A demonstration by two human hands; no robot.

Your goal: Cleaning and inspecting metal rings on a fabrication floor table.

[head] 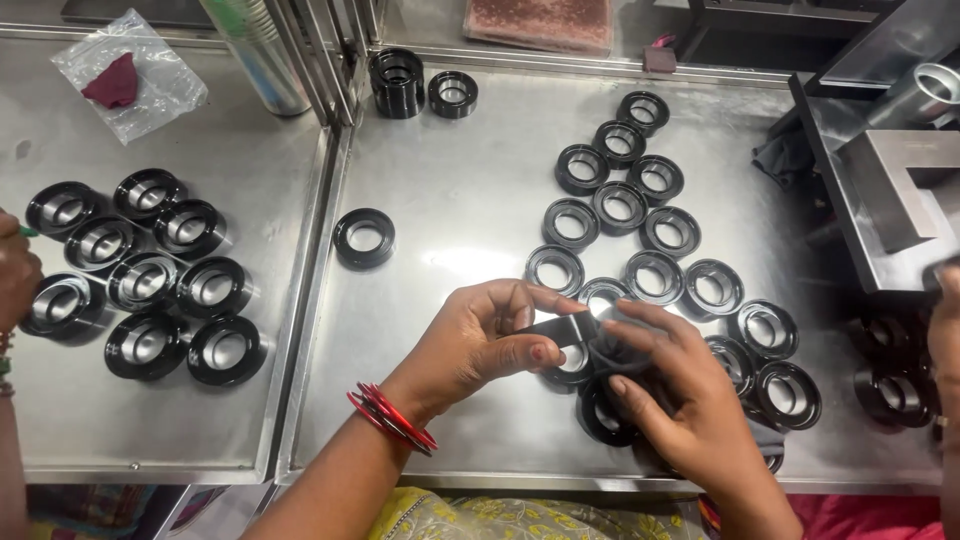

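Note:
My left hand [478,340], with red bangles at the wrist, pinches one side of a black ring part [572,328] held just above the steel table [450,220]. My right hand [668,385] grips the other side of the same part, fingers curled over it. Under and around both hands lie several black rings with shiny metal cores [660,235], spread in a loose cluster toward the back right. One ring [364,238] lies alone to the left of my hands.
A second steel tray [150,420] on the left holds several more black rings [140,270], with another person's hand [15,275] at its edge. A short stack of rings [397,82] and a plastic bag [128,72] sit at the back. A metal fixture [890,190] stands right, beside another person's hand [945,320].

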